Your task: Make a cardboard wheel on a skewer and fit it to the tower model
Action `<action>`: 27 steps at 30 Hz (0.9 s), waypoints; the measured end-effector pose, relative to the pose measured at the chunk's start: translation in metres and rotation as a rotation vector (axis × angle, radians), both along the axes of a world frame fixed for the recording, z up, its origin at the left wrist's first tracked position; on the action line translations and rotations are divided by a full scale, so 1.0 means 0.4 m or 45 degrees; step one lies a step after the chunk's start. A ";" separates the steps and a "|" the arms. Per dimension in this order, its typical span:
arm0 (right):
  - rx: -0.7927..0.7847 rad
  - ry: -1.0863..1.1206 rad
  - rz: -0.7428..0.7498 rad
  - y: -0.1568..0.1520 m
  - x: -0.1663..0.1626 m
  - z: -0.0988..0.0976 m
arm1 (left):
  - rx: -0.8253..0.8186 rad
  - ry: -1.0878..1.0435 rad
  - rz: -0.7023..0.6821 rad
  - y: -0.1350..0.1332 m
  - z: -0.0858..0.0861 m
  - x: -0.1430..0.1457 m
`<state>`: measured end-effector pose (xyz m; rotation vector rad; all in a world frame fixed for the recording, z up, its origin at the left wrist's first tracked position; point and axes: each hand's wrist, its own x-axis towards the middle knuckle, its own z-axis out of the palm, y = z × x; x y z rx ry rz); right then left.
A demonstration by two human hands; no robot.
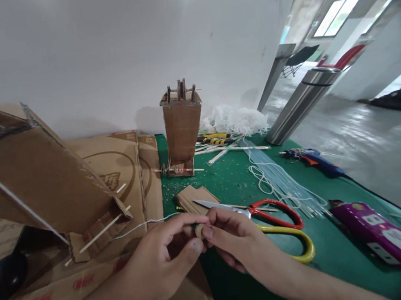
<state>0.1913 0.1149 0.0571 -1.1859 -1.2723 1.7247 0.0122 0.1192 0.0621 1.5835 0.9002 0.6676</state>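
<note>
My left hand and my right hand meet low in the middle of the view, fingers pinched together on a small round cardboard piece. A thin white string runs from the pinch left to a tilted cardboard structure with wooden sticks poking out. Just behind my right hand lie red-handled scissors and yellow-handled scissors on the green table mat.
A tall cardboard tower stands at the back centre. Flat cardboard sheets cover the left. To the right lie clear glue sticks, a blue glue gun, a purple power strip and a steel bin.
</note>
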 end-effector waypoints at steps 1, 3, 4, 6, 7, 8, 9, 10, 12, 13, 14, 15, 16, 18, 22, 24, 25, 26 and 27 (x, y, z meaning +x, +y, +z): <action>0.034 -0.005 -0.013 -0.002 0.001 0.000 | 0.020 0.000 0.029 0.001 -0.002 0.001; 0.116 -0.035 -0.014 -0.007 0.000 0.000 | 0.034 0.017 0.105 0.004 -0.006 0.003; 0.153 -0.058 -0.003 -0.010 -0.001 0.000 | 0.020 0.036 0.136 0.006 -0.007 0.004; 0.208 -0.111 0.016 -0.015 -0.004 0.001 | -0.024 0.075 0.172 0.012 -0.007 0.007; 0.227 -0.143 0.022 -0.018 -0.005 0.001 | -0.050 0.080 0.175 0.015 -0.006 0.008; 0.245 -0.172 0.027 -0.020 -0.006 0.000 | -0.073 0.070 0.174 0.018 -0.004 0.010; 0.263 -0.195 0.031 -0.023 -0.007 -0.002 | -0.096 0.048 0.164 0.022 -0.001 0.010; 0.284 -0.213 0.038 -0.025 -0.007 -0.005 | -0.120 0.020 0.146 0.025 0.002 0.011; 0.318 -0.228 0.050 -0.028 -0.006 -0.012 | -0.157 -0.031 0.093 0.030 0.008 0.010; 0.329 -0.223 0.050 -0.028 -0.005 -0.015 | -0.167 -0.043 0.077 0.032 0.011 0.010; 0.330 -0.218 0.046 -0.028 -0.004 -0.018 | -0.173 -0.053 0.069 0.032 0.013 0.009; 0.327 -0.209 0.038 -0.028 -0.002 -0.020 | -0.177 -0.063 0.068 0.032 0.014 0.008; 0.318 -0.194 0.031 -0.027 -0.001 -0.021 | -0.182 -0.068 0.069 0.031 0.015 0.007; 0.295 -0.146 0.025 -0.027 0.001 -0.019 | -0.205 -0.057 0.074 0.027 0.015 0.006; 0.239 -0.075 0.022 -0.028 0.006 -0.013 | -0.196 0.028 0.065 0.020 0.010 0.006; 0.221 -0.091 0.007 -0.024 0.005 -0.015 | -0.174 0.067 0.066 0.020 0.004 0.006; 0.210 -0.096 0.006 -0.021 0.004 -0.017 | -0.165 0.081 0.073 0.021 0.001 0.007; 0.194 -0.095 0.008 -0.016 0.003 -0.018 | -0.157 0.087 0.082 0.022 -0.002 0.007; 0.182 -0.093 0.007 -0.012 0.001 -0.019 | -0.148 0.091 0.092 0.022 -0.004 0.008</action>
